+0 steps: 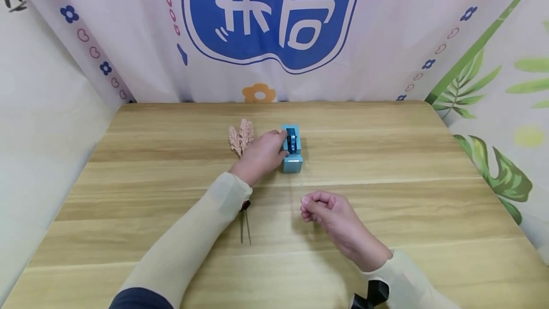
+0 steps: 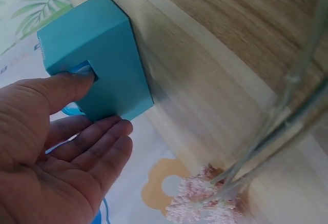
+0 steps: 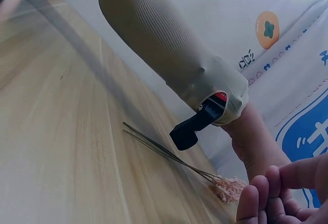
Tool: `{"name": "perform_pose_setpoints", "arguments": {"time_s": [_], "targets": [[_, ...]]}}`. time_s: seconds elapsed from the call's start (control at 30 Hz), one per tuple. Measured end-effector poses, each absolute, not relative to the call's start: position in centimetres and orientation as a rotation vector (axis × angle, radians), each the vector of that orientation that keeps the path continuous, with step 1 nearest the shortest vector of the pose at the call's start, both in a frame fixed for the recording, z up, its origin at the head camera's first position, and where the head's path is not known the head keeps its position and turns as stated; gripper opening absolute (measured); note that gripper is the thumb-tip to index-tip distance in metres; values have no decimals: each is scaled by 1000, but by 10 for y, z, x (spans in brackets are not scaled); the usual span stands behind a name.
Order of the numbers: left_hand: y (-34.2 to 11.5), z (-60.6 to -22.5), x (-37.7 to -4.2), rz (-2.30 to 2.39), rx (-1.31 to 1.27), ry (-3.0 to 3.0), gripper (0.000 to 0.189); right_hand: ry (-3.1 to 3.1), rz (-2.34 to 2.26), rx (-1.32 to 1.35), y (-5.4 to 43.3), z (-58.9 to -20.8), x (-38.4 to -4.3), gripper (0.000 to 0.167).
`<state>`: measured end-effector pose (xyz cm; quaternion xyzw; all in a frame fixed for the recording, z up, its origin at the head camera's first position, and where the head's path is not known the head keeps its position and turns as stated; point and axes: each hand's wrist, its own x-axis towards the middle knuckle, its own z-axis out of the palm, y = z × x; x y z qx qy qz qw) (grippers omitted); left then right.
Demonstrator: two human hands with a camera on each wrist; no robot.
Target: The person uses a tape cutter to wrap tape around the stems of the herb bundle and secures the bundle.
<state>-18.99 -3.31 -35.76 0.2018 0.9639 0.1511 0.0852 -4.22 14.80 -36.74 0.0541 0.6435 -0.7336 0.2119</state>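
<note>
Left hand (image 1: 265, 150) gripping a blue tape dispenser (image 1: 293, 165) on the wooden surface (image 1: 386, 156), near pink flowers (image 1: 246, 132); right hand (image 1: 334, 218) pinching a clear tape strip (image 1: 297, 194)

Left sleeve (image 1: 188, 237) partly hides stems (image 1: 248, 228); right wrist view crops right grip (image 3: 277, 197).

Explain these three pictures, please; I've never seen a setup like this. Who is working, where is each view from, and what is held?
No machine here: a person works with two bare hands. The wide picture looks down from the head; the other two are taken from the left and right wrists. On the wooden table are a blue tape dispenser and pink flowers on thin stems. The left hand grips the dispenser. The right hand seems to pinch a faint clear strip, probably tape leading from it.
</note>
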Motion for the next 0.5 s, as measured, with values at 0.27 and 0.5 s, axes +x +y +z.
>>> {"name": "perform_pose_setpoints", "arguments": {"time_s": [0.27, 0.5], "targets": [[-52, -352, -179, 568, 518, 2860, 64, 1779, -2042, 138, 144, -368, -43, 17], [-85, -340, -153, 545, 328, 2912, 18, 1784, -2039, 126, 144, -365, -43, 17]]}}
